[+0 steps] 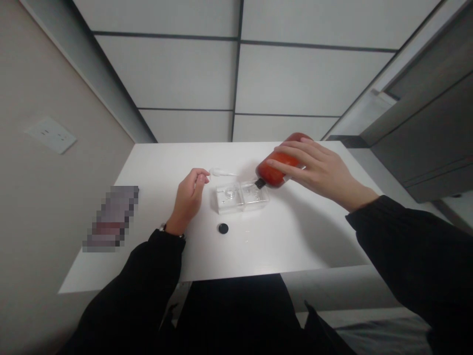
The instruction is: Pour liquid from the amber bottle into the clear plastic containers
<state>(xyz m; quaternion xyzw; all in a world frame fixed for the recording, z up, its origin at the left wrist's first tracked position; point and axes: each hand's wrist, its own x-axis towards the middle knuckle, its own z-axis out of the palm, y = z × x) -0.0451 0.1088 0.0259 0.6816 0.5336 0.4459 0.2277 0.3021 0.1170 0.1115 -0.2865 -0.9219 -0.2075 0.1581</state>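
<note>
My right hand (pixel 314 170) is wrapped round a red-orange bottle (pixel 275 165). The bottle tilts neck-down, its black mouth at the right compartment of a clear plastic two-compartment box (pixel 242 204). Inside the left compartment there is a small round clear shape. My left hand (pixel 190 195) rests on the table left of the box, fingers curled together, with nothing visible in them. Just beyond its fingertips lies a thin whitish plastic piece with a wider end, like a dropper (pixel 221 172). A round black cap (pixel 223 228) lies in front of the box.
Everything stands on a white table (pixel 148 266) against a panelled wall. A blurred-out flat object, possibly a phone (pixel 113 217), lies at the table's left side. A wall socket (pixel 51 134) is on the left wall. Grey cabinets (pixel 436 123) stand at the right.
</note>
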